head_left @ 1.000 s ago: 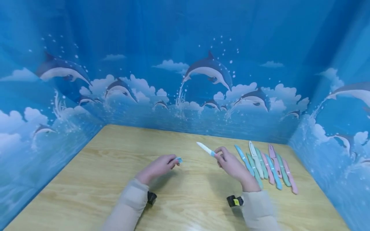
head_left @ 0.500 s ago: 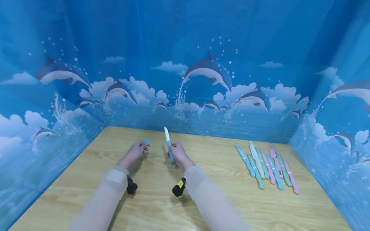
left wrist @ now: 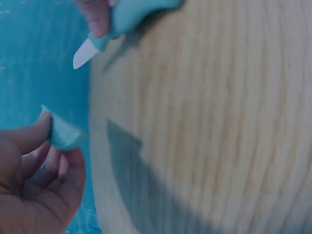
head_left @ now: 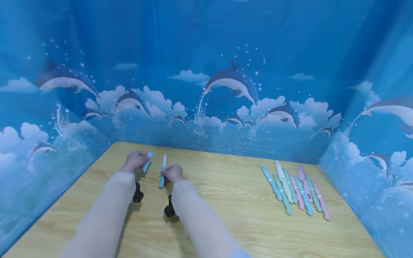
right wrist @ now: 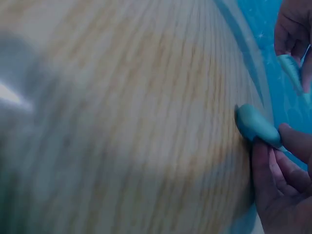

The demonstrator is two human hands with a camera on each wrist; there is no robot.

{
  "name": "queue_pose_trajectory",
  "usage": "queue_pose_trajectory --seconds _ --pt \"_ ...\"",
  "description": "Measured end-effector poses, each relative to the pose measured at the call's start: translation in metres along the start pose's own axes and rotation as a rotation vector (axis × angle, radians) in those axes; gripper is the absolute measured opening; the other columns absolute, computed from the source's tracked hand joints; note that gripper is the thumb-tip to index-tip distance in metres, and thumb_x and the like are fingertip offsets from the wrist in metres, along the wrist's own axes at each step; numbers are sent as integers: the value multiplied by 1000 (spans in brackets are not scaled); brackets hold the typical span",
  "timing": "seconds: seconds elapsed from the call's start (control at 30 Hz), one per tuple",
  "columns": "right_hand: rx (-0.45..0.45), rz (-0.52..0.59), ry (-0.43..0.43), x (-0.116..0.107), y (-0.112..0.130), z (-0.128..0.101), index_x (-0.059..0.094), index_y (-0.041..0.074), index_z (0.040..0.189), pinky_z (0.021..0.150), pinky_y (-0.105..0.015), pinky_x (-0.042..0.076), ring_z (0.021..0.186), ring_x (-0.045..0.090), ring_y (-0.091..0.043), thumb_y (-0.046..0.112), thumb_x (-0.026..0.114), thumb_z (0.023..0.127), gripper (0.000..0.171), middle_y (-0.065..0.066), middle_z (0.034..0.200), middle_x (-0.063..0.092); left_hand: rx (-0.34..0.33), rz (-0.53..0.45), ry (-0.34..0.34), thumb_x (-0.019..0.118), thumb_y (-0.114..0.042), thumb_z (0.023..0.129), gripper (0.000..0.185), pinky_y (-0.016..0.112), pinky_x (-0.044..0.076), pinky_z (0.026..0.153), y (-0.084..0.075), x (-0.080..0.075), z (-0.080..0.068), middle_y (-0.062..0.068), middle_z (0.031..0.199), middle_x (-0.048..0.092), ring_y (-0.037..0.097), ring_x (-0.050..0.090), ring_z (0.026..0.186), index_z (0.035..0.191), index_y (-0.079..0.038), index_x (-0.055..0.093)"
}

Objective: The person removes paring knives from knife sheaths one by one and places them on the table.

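At the far left of the table my left hand [head_left: 135, 160] pinches a light-blue knife sheath [head_left: 147, 163] between thumb and fingers. In the left wrist view the sheath [left wrist: 66, 134] is held above the table's edge, its shadow falling on the wood. Just to its right, my right hand [head_left: 174, 173] grips a small paring knife [head_left: 161, 182] by its light-blue handle, the white blade pointing towards the back wall. A short gap separates blade and sheath. The right wrist view shows the knife's rounded handle [right wrist: 258, 124] close over the wood, part of it covered by the fingers.
On the right of the wooden table [head_left: 226, 200] several knives lie side by side, among them a blue one [head_left: 271, 182], a white one [head_left: 284, 181] and a pink one [head_left: 321, 200]. A blue dolphin-print curtain [head_left: 206, 129] borders the table at back and sides.
Both hands have moved left and towards the back of the table, carrying the sheath and the paring knife. The knife now hangs lower, near the wood. The other knives stay put.
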State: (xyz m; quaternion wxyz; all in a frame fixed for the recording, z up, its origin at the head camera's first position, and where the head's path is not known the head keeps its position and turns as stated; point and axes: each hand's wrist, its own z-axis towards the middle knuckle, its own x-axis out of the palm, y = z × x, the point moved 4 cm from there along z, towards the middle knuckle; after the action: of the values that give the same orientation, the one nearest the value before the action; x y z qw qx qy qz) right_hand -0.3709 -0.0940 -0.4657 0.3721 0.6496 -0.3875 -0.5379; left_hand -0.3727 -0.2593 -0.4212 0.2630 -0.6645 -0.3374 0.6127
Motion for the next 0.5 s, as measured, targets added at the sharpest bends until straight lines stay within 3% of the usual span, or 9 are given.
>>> queue_pose_trajectory --seconds 0.17,0.3,0.43,0.5 --pt "20 -83 -84 5 2 0 71 -2 81 60 -23 53 61 69 -18 8 79 77 13 -10 70 70 -48 81 59 62 -6 91 36 36 54 77 6 8 6 33 115 60 33 64 93 117 18 57" --pt "24 -167 -125 14 4 -9 67 0 78 68 -28 54 66 63 -19 9 82 73 18 -8 71 66 -102 134 39 66 -4 88 31 37 55 74 17 9 1 30 105 65 32 66 85 109 17 61" --pt "8 -250 -144 19 3 -14 65 1 78 70 -30 53 69 60 -20 10 82 72 21 -7 73 63 -89 231 13 70 -6 84 28 35 54 69 27 12 -4 27 96 68 24 65 74 101 16 64" --pt "-1 -284 -143 17 5 -12 66 1 78 69 -29 53 69 60 -19 11 81 74 19 -7 73 63 -78 281 -11 70 -8 83 28 37 54 72 23 13 -4 26 95 68 27 65 76 99 14 65"
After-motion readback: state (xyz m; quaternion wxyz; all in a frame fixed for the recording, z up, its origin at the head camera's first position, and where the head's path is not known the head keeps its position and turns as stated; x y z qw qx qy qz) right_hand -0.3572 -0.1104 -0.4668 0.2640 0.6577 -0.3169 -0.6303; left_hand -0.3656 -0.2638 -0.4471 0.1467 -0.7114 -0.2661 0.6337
